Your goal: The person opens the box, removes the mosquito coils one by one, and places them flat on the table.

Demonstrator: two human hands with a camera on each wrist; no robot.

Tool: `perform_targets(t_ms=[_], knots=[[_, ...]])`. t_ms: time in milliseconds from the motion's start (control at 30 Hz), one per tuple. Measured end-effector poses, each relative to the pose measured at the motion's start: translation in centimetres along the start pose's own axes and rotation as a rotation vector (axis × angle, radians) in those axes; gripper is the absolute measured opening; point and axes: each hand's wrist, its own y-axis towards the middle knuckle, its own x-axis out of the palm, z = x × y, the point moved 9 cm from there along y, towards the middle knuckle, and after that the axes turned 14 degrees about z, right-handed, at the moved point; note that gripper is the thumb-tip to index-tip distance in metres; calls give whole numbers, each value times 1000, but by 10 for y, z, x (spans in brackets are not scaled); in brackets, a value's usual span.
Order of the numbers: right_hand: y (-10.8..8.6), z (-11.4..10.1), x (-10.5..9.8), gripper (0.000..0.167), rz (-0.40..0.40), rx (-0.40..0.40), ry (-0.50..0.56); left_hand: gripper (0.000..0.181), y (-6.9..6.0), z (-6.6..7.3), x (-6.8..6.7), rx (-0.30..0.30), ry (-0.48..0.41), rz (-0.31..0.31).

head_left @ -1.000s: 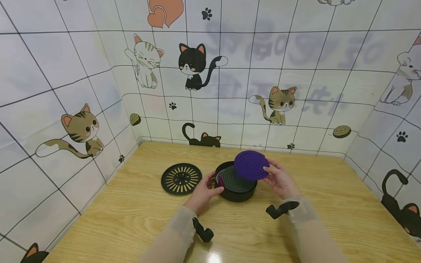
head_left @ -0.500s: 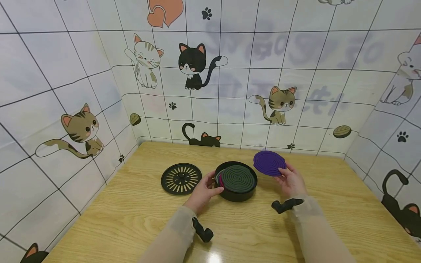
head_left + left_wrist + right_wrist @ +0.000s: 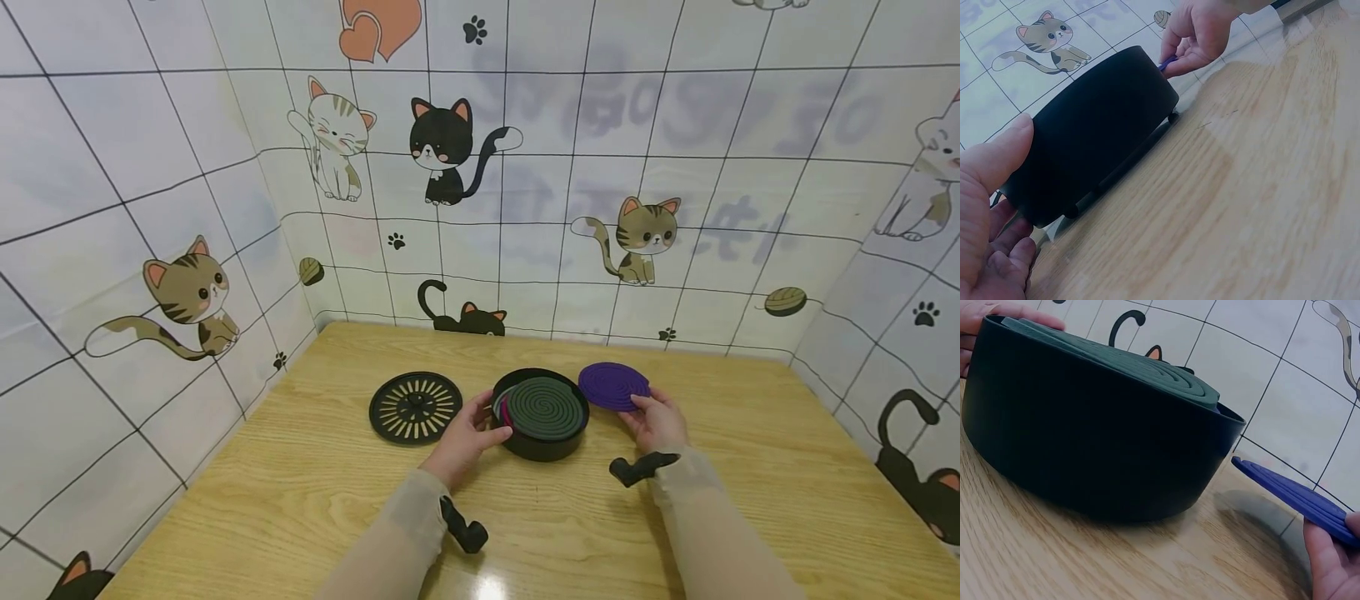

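A round black mosquito coil holder [image 3: 542,448] stands on the table with a green mosquito coil [image 3: 546,408] lying on top inside it. A sliver of pink coil [image 3: 506,410] shows along the holder's left inner edge. My left hand [image 3: 467,437] grips the holder's left side, thumb in front and fingers behind. To the right, my right hand [image 3: 658,422] pinches a purple mosquito coil [image 3: 609,385] by its near right edge. In the right wrist view the purple coil [image 3: 1294,495] is tilted and held above the tabletop, apart from the holder.
The slotted black lid [image 3: 415,408] with a central knob lies flat on the wooden table [image 3: 285,500], left of the holder. A wall covering [image 3: 540,250] printed with cats rises behind the table and at both sides.
The purple coil has moved right from above the holder, then dropped lower toward the table, in my right hand. This uncovered the green coil. My left hand has kept its grip on the holder.
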Motion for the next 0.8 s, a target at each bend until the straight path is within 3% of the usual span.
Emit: perform_targets(t_ms=[300,633,800], knots=[[5,5,-2,76,79,-9,-24,79,0,0,0,1,2,1],[1,4,-6,64,207,-28,-155,80,1,0,1,7,-10,-6],[-3,4,-5,64,203,-3,-150,81,2,-1,1,7,-7,-9]])
